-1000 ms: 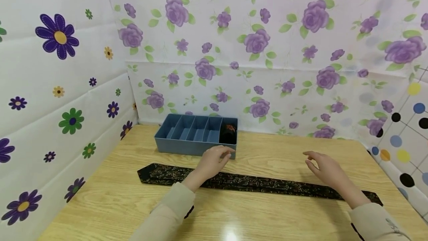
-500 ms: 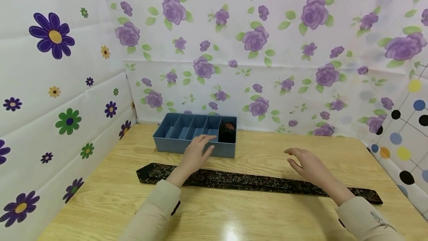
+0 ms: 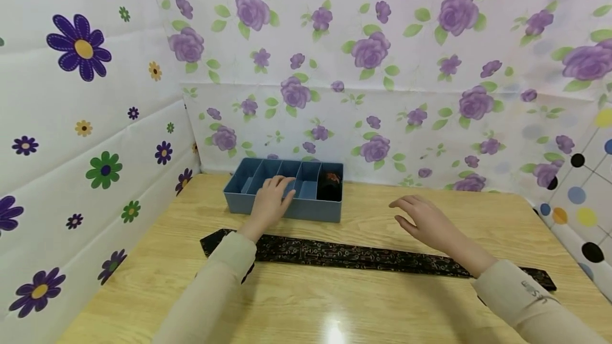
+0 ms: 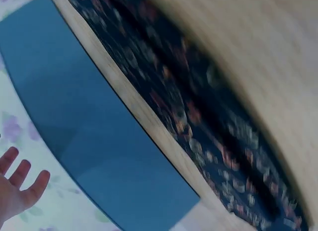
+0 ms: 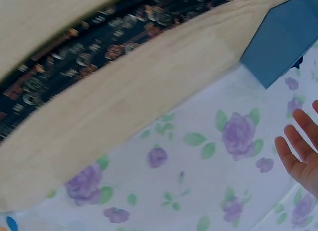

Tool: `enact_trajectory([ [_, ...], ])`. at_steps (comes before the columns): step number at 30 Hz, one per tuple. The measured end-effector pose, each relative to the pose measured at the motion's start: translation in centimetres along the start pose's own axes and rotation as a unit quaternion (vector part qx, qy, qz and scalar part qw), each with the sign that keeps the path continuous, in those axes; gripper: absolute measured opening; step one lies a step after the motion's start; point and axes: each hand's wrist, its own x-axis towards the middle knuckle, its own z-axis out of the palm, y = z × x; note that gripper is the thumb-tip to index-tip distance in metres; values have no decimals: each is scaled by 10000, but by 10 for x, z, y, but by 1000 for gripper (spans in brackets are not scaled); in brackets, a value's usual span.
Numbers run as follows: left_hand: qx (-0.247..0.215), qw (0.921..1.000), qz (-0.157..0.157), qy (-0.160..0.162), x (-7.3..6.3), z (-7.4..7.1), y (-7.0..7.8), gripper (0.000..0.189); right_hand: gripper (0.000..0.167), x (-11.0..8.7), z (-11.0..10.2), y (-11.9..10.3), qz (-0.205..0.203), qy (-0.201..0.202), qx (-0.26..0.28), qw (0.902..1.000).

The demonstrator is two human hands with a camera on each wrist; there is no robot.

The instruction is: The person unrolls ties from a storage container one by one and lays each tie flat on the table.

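Observation:
A dark necktie [image 3: 344, 255] with a small reddish and pale pattern lies flat and lengthwise across the table, its wide pointed end at the left. Behind it stands a blue divided box [image 3: 268, 206]; its rightmost compartment holds a rolled black cloth [image 3: 330, 186] with an orange motif. My left hand [image 3: 271, 200] hovers at the box's front rim, fingers relaxed and holding nothing. To the right, my right hand [image 3: 423, 222] hangs over the table behind the tie, fingers loosely bent. In the left wrist view the box front [image 4: 94, 121] runs beside the tie [image 4: 184, 102].
The wooden table [image 3: 296, 301] meets a flowered cloth backdrop [image 3: 411, 68] at the back. Another flowered cloth [image 3: 95, 121] walls off the left side, and a dotted cloth [image 3: 583, 200] hangs at the right edge.
My left hand has moved left and toward the box, now overlapping its front rim. The right hand has shifted left and slightly up. The tie and box stay where they were.

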Motion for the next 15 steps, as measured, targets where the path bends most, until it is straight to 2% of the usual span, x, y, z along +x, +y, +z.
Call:
enact_trajectory([
  [3,165,9998,-105,-43,9,4,-6,37,30,10,-3,-6,-293,-24,7,9996],
  [8,57,9986,-325,-407,21,9,-10,41,37,24,-3,-24,-748,-560,-44,9956],
  [12,27,9951,-670,-731,27,15,-11,47,33,36,-2,-40,-868,-908,-179,9919],
  [15,-67,9898,-949,-1062,26,26,-14,52,32,43,0,-50,-909,-1035,-193,9903],
])
